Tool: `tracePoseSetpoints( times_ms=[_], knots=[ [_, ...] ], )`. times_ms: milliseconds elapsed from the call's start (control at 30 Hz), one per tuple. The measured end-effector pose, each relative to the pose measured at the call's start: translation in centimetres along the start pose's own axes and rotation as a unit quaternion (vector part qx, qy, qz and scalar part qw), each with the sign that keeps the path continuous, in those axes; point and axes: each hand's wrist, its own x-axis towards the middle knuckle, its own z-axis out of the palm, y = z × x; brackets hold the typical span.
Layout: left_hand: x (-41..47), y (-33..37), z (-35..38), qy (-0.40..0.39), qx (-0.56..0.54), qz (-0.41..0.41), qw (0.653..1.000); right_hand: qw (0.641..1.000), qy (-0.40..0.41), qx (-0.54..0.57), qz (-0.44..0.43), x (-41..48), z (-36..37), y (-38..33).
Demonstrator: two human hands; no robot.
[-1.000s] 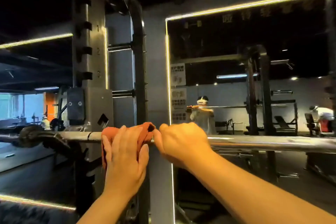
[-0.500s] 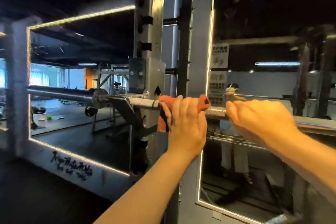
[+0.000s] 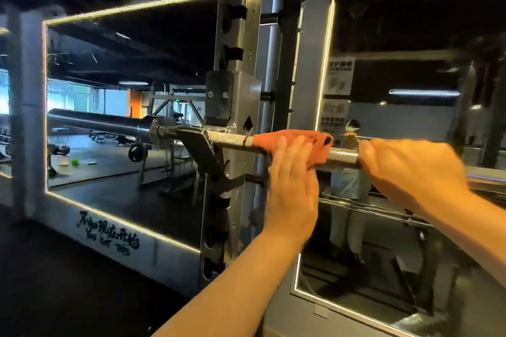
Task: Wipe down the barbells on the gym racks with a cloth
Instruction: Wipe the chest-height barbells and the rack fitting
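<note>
Head view: The barbell (image 3: 232,142) runs across the middle of the frame. It rests in a J-hook (image 3: 198,145) on the rack upright (image 3: 241,35) at centre, and its thick sleeve reaches toward the left edge.

Just right of the upright, an orange cloth (image 3: 290,136) is draped over the knurled shaft. The left hand (image 3: 293,183) comes up from below centre and presses the cloth to the bar. Its fingers (image 3: 294,150) lie close together, with the tips bent over the top. The thumb is hidden.

Just beside the cloth, toward the right edge, the right hand (image 3: 410,167) grips the bare shaft from above, fingers together and curled over it, the back of the hand toward the camera.

Behind the bar, a mirror (image 3: 123,68) edged with a light strip (image 3: 131,7) fills the left half of the frame.
</note>
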Motion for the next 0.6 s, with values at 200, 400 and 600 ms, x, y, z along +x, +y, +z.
tracePoseSetpoints(
  times_ms=[200, 400, 600],
  knots=[
    [1.9, -1.6, -0.8, -0.04, 0.06, 0.039, 0.997, 0.997, -0.015, 0.061, -0.038, -0.2, 0.0, 1.0],
    [2.2, 2.0, 1.8, 0.079, -0.027, -0.118, 0.99, 0.991, -0.042, 0.117, -0.047, -2.1, 1.2, 4.5],
    [-2.8, 8.9, 6.7, -0.038, -0.047, -0.011, 0.998, 0.99, 0.083, 0.106, -0.032, -4.7, 5.1, 5.3]
  ],
)
